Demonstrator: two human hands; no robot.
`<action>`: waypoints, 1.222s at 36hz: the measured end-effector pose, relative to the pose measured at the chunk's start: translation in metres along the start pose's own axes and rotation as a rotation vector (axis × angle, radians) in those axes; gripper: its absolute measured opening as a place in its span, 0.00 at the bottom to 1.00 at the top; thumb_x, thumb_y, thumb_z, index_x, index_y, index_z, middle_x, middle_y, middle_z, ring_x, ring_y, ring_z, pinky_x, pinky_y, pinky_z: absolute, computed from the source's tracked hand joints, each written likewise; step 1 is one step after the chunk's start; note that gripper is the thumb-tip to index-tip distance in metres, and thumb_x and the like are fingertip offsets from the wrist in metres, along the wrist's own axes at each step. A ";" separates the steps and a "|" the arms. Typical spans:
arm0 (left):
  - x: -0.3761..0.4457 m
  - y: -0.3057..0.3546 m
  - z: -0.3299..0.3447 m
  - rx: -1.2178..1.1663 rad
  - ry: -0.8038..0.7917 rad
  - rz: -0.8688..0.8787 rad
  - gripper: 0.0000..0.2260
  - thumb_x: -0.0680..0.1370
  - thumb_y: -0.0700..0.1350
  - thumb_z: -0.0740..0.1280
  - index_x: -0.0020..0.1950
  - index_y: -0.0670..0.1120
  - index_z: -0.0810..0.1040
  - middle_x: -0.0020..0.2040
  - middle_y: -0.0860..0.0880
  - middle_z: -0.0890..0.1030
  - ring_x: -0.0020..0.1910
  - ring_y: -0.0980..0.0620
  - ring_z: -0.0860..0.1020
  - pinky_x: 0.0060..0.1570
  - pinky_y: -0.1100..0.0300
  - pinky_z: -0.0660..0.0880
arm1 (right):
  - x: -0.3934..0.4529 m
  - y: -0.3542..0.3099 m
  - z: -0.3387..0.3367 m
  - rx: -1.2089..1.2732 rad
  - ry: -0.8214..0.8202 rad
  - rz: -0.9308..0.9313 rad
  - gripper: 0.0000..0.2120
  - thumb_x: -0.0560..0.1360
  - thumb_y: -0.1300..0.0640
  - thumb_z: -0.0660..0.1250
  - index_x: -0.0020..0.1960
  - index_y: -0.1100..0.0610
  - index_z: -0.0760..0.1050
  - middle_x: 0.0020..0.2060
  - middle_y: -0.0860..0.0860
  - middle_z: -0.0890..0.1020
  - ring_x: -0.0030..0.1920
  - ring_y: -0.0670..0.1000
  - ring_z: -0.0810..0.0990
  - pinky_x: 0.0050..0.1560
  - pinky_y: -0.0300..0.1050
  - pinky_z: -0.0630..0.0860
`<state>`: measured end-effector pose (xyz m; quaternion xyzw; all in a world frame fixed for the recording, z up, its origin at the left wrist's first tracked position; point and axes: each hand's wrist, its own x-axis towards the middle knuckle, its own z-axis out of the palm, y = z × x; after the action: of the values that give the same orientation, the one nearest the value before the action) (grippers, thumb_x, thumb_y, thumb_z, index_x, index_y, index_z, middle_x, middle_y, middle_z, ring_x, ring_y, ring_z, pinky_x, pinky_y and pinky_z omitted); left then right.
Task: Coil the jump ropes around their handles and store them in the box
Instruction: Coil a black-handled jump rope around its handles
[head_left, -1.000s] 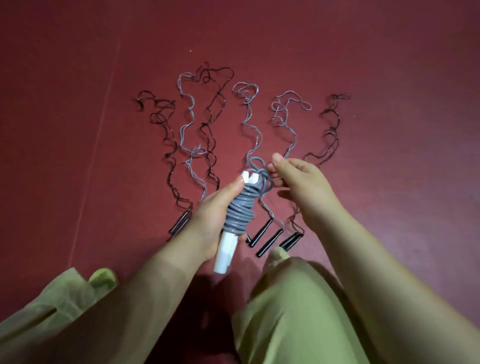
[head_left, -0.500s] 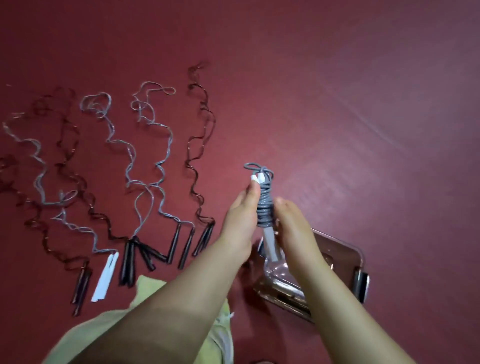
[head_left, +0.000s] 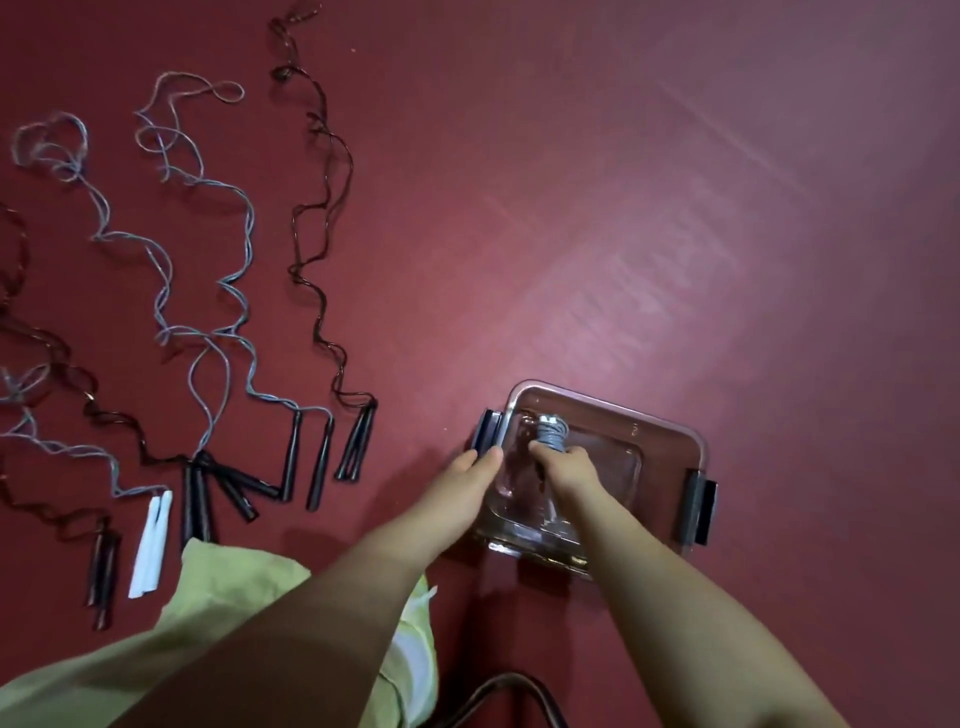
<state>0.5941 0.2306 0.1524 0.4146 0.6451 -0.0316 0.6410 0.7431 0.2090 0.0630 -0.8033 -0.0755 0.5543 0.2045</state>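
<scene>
Right hand (head_left: 563, 467) grips the grey coiled jump rope bundle (head_left: 551, 435) inside the clear plastic box (head_left: 670, 441) — long axis pointing away; left hand (head_left: 467, 480), fingers straight, touches the box's near-left rim.

No readable text anywhere. Only candidate: a tiny faint mark moulded into the floor of the clear box (head_left: 670, 431), near its far right corner, roughly shaped like a "2" but too small and blurred to confirm. Rope handles carry no visible labels, brands or numbers.
</scene>
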 end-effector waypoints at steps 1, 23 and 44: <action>0.002 -0.001 0.000 -0.009 -0.011 0.007 0.30 0.77 0.64 0.57 0.73 0.48 0.67 0.72 0.50 0.69 0.71 0.52 0.67 0.71 0.56 0.60 | 0.000 -0.005 0.005 -0.004 0.005 0.001 0.17 0.68 0.48 0.73 0.45 0.63 0.78 0.39 0.58 0.80 0.31 0.51 0.76 0.28 0.38 0.69; -0.052 0.015 -0.187 0.275 0.254 0.253 0.24 0.81 0.58 0.53 0.75 0.50 0.63 0.75 0.49 0.64 0.75 0.50 0.59 0.71 0.60 0.54 | -0.139 -0.088 0.108 0.009 -0.330 -0.461 0.05 0.80 0.55 0.63 0.45 0.53 0.74 0.43 0.50 0.78 0.45 0.49 0.76 0.47 0.45 0.70; -0.076 -0.388 -0.343 -0.588 0.645 -0.134 0.12 0.80 0.56 0.60 0.56 0.50 0.75 0.53 0.53 0.76 0.55 0.55 0.72 0.50 0.64 0.62 | -0.171 -0.039 0.512 -1.304 -0.803 -0.788 0.14 0.76 0.45 0.67 0.42 0.56 0.75 0.34 0.47 0.75 0.37 0.47 0.72 0.46 0.44 0.69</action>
<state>0.0833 0.1354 0.0869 0.1605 0.8192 0.2426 0.4942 0.2119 0.3101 0.0718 -0.4188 -0.7185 0.5310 -0.1625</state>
